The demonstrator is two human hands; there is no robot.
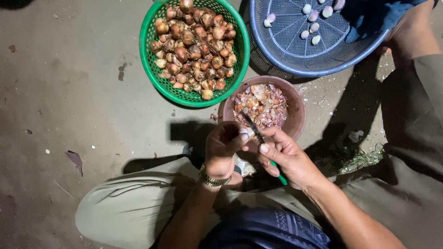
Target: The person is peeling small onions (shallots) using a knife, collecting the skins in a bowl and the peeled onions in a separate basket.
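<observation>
My left hand [224, 143] is curled around a small shallot [246, 134] just above my lap. My right hand [284, 154] grips a knife with a green handle [279, 175], and its dark blade [253, 127] rests against the shallot. Both hands hover over the near rim of a brown bowl [297, 113] full of purple and tan shallot skins [260, 106]. A gold watch [213, 180] sits on my left wrist.
A green basket [152, 69] of several unpeeled shallots stands at the top centre. A blue basket [286, 60] with several peeled pale shallots [310, 25] sits at the top right. Concrete floor lies to the left. My knees frame the bottom and right.
</observation>
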